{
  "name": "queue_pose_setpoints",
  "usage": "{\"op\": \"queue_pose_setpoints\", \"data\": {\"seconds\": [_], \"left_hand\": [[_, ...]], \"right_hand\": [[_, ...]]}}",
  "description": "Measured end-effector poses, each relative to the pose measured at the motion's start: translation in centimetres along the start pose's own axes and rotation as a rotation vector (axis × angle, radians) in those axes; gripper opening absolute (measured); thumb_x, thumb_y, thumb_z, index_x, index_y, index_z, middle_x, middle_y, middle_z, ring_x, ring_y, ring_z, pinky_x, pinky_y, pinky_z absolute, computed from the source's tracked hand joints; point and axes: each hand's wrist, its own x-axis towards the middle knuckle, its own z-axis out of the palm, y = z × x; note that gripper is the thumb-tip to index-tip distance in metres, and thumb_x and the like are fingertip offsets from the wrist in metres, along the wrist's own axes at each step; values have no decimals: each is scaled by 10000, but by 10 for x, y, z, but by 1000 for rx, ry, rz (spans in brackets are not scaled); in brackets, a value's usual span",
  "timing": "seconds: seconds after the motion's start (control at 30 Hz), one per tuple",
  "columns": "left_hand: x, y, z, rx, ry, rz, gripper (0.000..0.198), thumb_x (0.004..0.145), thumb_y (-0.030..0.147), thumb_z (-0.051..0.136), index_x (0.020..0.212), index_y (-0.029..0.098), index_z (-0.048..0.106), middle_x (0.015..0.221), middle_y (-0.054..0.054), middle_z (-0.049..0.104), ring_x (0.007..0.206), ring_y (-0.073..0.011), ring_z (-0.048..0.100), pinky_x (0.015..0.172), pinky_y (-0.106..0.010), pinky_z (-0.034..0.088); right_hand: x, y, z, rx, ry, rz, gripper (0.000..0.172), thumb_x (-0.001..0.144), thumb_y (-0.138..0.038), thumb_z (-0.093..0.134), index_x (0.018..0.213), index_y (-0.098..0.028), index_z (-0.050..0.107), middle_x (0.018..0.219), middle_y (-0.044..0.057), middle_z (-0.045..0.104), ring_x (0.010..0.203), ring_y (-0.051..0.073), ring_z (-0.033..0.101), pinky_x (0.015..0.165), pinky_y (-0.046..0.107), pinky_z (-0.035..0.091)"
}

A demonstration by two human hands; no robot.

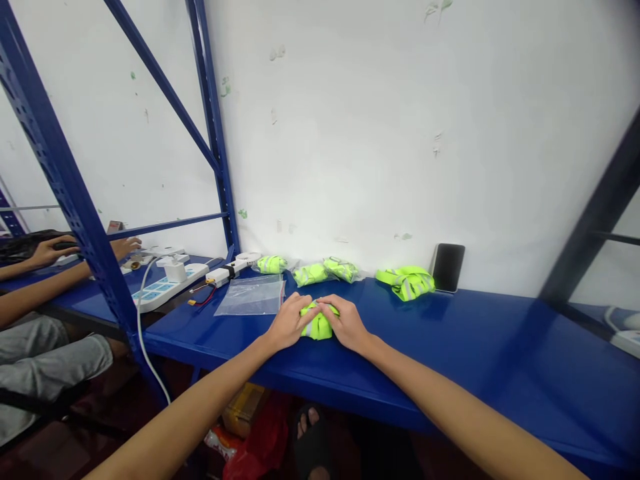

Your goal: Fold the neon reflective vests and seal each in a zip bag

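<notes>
A small folded bundle of neon-green fabric with grey reflective strips (pixel 317 326) lies on the blue shelf top (pixel 450 340). My left hand (pixel 289 322) presses on its left side and my right hand (pixel 345 322) on its right, fingers curled over it. An empty clear plastic bag (pixel 253 295) lies flat just left of my left hand. Behind it, along the wall, sit bagged green bundles (pixel 273 265) (pixel 326 271) and a loose green bundle (pixel 406 281).
A dark phone (pixel 447 267) leans on the white wall. A white power strip (pixel 167 283) with cables and a plug lies to the left. Blue rack posts (pixel 65 180) stand left; another person's arms (pixel 35 267) work beyond them. A sandalled foot (pixel 310 433) shows below.
</notes>
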Motion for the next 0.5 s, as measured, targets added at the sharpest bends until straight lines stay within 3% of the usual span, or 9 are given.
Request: {"op": "queue_pose_setpoints", "data": {"seconds": [0.07,0.13,0.3,0.4,0.5], "left_hand": [[0,0,0,-36,20,-43,347,970,409,329,715,205,447,694,5,473,723,-172,459,676,-302,375],[-2,1,-1,-27,44,-58,350,973,404,318,718,205,451,714,-3,491,741,-176,468,684,-303,379],[-4,2,-1,-31,35,-58,383,985,380,262,731,206,491,724,-14,540,758,-181,498,720,-310,393],[-2,0,2,-82,37,-91,384,990,372,242,817,205,541,786,-20,592,789,-183,524,761,-319,400],[-1,-2,5,-88,55,-134,396,991,381,220,820,205,532,803,-22,598,795,-182,533,785,-325,400]], "right_hand": [[-1,1,-3,-56,-63,-64,306,869,-370,551,1121,-199,583,1233,109,570,1134,234,551,968,381,427],[-2,1,-5,-93,-138,-121,488,776,-416,663,1192,-202,524,1335,125,483,1215,260,490,1015,407,395],[-4,0,-7,-168,-271,-185,770,689,-439,747,1334,-224,385,1186,102,558,1069,255,564,918,386,462],[-4,0,-5,-210,-280,-186,800,729,-412,723,1398,-242,318,1180,101,543,1054,253,558,899,383,473],[-5,2,-2,-232,-238,-168,711,753,-406,702,1365,-229,386,1116,98,550,998,246,568,858,375,486]]}}
